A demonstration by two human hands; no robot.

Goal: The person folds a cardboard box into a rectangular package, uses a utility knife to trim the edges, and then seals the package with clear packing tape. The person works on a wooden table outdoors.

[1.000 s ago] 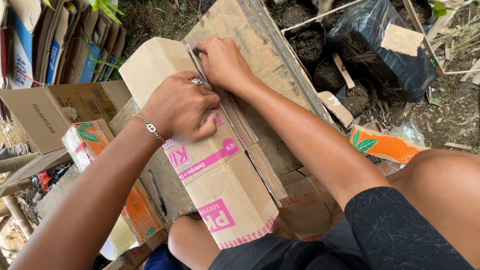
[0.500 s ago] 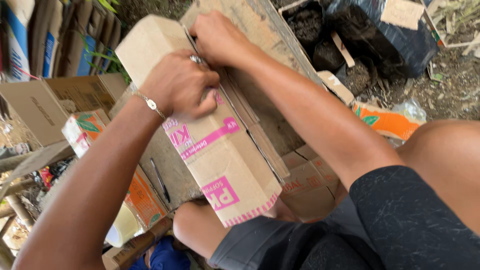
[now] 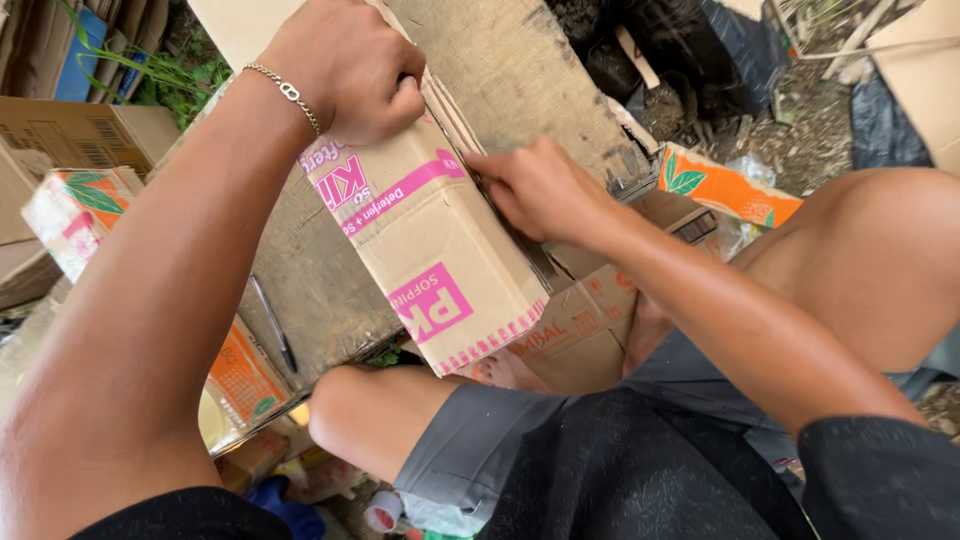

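Note:
A brown cardboard box with pink print (image 3: 440, 260) lies on a stack of flattened cardboard over my knees. My left hand (image 3: 350, 65), a thin chain bracelet on its wrist, is closed in a fist and presses down on the box's far end. My right hand (image 3: 535, 190) sits at the box's right edge, fingers curled against the seam between the box and a dirty grey cardboard sheet (image 3: 530, 90) beside it. Whether those fingers pinch a flap or something small is hidden.
An orange carton with leaf print (image 3: 725, 188) lies to the right, another (image 3: 75, 215) to the left. A dark pen (image 3: 272, 322) rests on a grey sheet at lower left. More flattened boxes (image 3: 90, 135) stand at far left; black plastic bags (image 3: 740, 45) and soil lie beyond.
My right hand slid from the box's far end down along its right edge toward me. My left hand kept pressing on the box's top. The view moved closer.

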